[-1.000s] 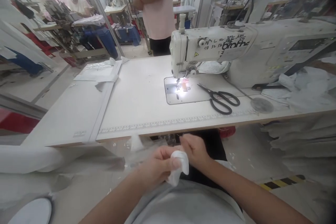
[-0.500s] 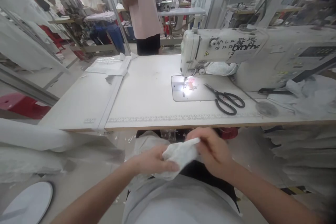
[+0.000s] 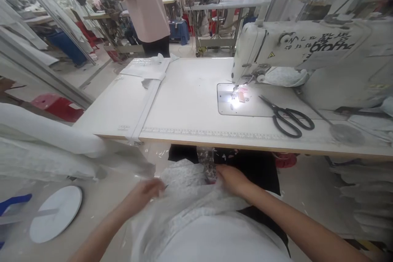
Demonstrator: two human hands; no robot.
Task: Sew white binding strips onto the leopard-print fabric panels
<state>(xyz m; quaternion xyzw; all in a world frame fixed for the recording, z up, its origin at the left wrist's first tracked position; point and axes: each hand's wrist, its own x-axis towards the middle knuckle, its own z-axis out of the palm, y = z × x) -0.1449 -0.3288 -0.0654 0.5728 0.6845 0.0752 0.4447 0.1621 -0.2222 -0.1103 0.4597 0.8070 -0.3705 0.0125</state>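
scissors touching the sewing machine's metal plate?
Touching. In the head view the scissors lie on the table with their blade tips overlapping the right edge of the metal plate, no gap showing.

White fabric (image 3: 190, 188) with faint speckling, black-handled scissors (image 3: 288, 114), cream sewing machine (image 3: 307, 55) — black scrawl, pink shirt (image 3: 144, 0)

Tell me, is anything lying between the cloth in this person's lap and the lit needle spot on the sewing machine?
Nothing visible does. The cloth, touched by the left hand and right hand, lies below the table edge. The tabletop before the needle plate is bare; the scissors lie right of it.
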